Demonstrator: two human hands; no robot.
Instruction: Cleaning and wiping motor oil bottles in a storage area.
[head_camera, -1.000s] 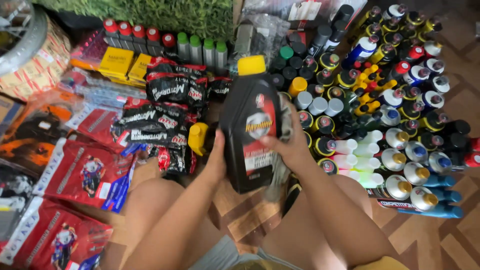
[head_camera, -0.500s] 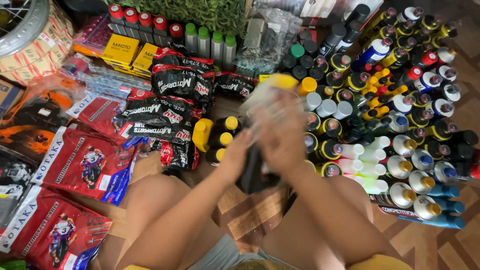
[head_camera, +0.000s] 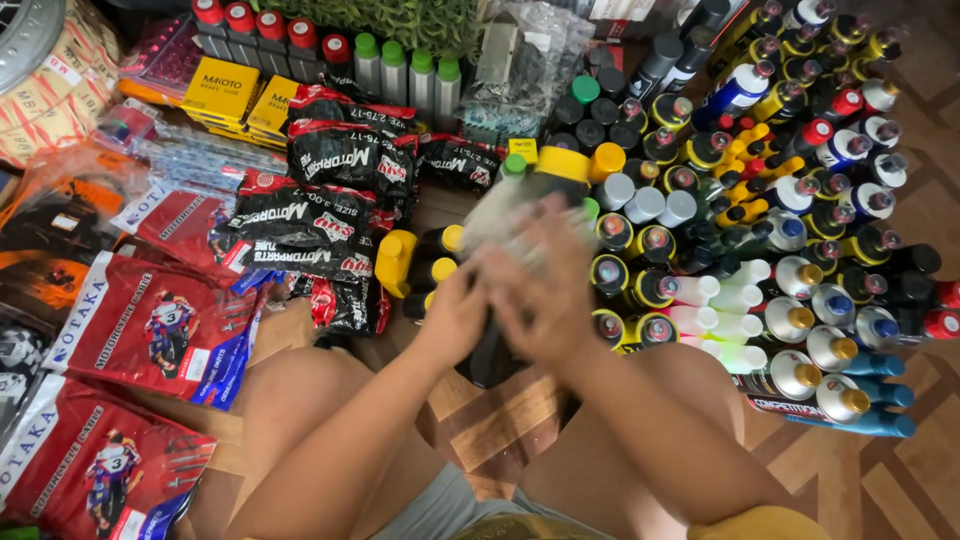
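While the head view looks down past two bare knees, both hands meet over one bottle in front of the person. Left hand (head_camera: 455, 315) cups the near left side of the black bottle (head_camera: 492, 350), fingers curled around it. Right hand (head_camera: 545, 285) lies across the bottle's front, fingers closed over it; motion blur hides the exact finger positions. Bottle tilts away from the person, its yellow cap (head_camera: 562, 163) at the far end, dark base low between the knees above the wooden floor (head_camera: 500, 430). Most of the bottle's body is covered by the hands.

Surroundings, same view:
- Left of the hands: black rubber tubes in wrappers (head_camera: 300, 235), stacked in a heap, touching one another.
- Further left: red packets (head_camera: 150, 330) with a motorbike rider picture, lying flat and overlapping.
- Just beside the left hand: small black bottles with yellow caps (head_camera: 435, 255).
- Right of the hands: dense rows of spray cans (head_camera: 800, 330) and small capped bottles, standing close together.
- Far side: yellow boxes (head_camera: 220, 90) and a row of grey bottles with red and green caps (head_camera: 330, 50).
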